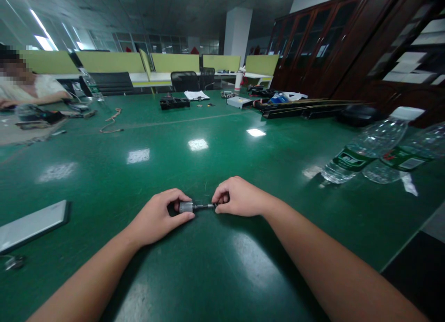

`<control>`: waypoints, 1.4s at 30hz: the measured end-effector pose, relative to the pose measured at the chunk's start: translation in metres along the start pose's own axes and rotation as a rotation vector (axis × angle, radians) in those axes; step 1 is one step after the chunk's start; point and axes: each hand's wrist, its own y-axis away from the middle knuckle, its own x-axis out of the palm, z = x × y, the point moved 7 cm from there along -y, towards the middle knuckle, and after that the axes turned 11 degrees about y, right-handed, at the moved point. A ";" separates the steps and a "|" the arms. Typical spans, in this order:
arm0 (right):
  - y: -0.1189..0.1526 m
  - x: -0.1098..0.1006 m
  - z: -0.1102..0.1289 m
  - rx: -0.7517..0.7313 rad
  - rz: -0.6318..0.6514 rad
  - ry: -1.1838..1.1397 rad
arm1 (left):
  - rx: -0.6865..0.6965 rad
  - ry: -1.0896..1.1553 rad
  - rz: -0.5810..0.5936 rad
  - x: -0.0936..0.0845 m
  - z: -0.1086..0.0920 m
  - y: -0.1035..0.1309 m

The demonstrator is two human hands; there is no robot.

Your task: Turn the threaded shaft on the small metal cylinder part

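Observation:
Low over the green table (167, 141), my left hand (162, 216) is closed around a small silver metal cylinder (186, 207) that looks like a small motor. A thin metal shaft (203, 206) runs from its right end toward my right hand (238, 199). My right fingertips pinch a small dark part (215, 205) at the far end of that shaft. Those fingers cover most of the dark part, so its kind is unclear. The cylinder and shaft lie level, side to side, between the two hands.
On the right stand two clear water bottles (351, 162) with green labels. A flat grey slab-like device (33, 224) lies at left. Farther back are a black tray-like part (174, 103), a metal box (239, 102) and dark rails (288, 109). Another person (38, 87) sits at far left.

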 end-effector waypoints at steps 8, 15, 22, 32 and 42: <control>-0.003 0.008 0.015 -0.088 -0.098 -0.010 | 0.040 0.001 0.016 0.001 -0.005 0.000; -0.004 0.010 0.024 -0.130 -0.140 0.015 | 0.026 0.025 0.022 0.003 -0.002 -0.002; -0.006 0.012 0.031 -0.180 -0.162 0.071 | 0.015 0.006 0.009 0.003 0.000 -0.002; -0.007 0.013 0.030 -0.171 -0.165 0.088 | 0.010 0.008 0.019 0.003 -0.001 -0.003; -0.005 0.009 0.034 -0.216 -0.144 0.129 | 0.010 0.016 0.029 0.004 0.000 -0.002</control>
